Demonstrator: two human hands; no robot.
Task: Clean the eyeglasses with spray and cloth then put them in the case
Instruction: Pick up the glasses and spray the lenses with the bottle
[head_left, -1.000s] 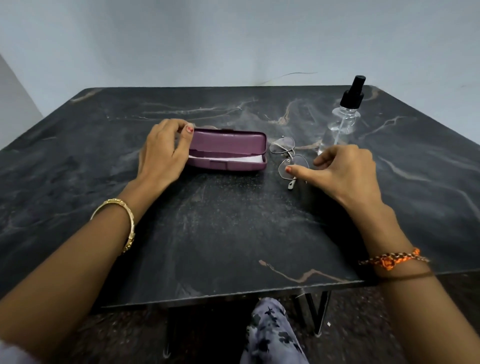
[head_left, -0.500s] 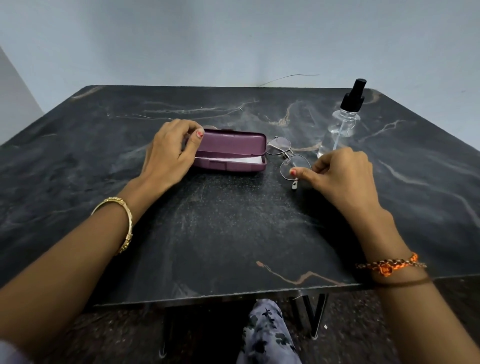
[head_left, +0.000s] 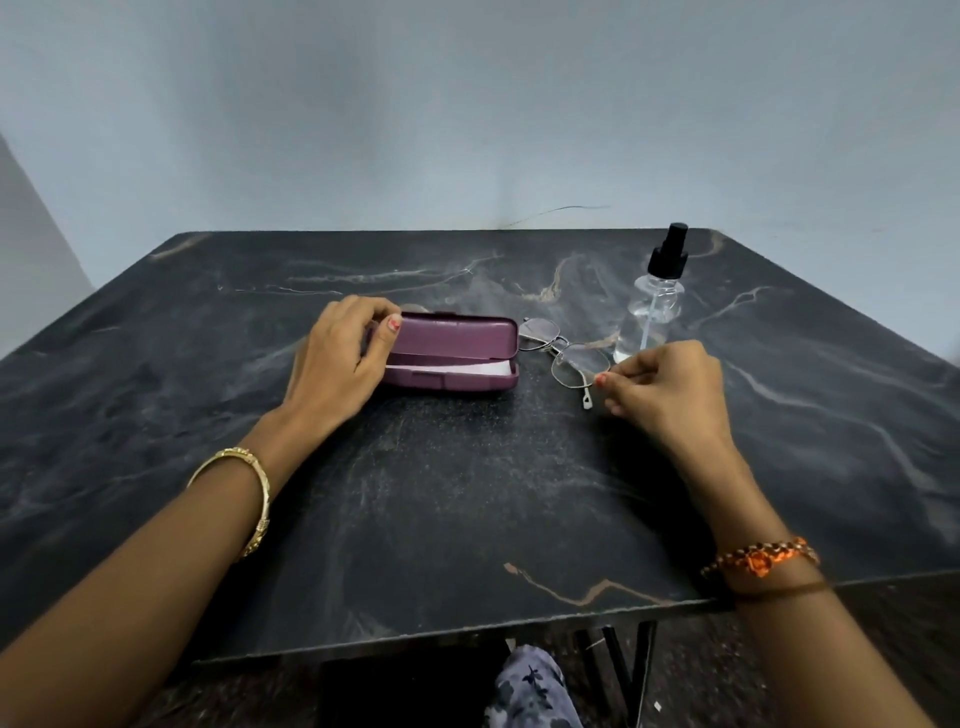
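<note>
Barely begun: my right hand pinches the eyeglasses; left hand grips the half-open case at nine o'clock; spray bottle untouched.

The left hand hides the case's left end; both forearms leave the frame.

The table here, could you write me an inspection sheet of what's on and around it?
Surface: dark marble-pattern table, dusty-looking.
Job's things: purple eyeglass case ajar, white cloth showing in the gap; metal-frame eyeglasses lying beside it; clear spray bottle upright, black nozzle.
Clutter: nothing seen.
Hands: left hand grips the case's left end; right hand pinches the eyeglasses' near rim.
Cables: thin wire-like line along the wall; cannot tell what it is.
Surroundings: bare pale wall; metal table legs below.
</note>
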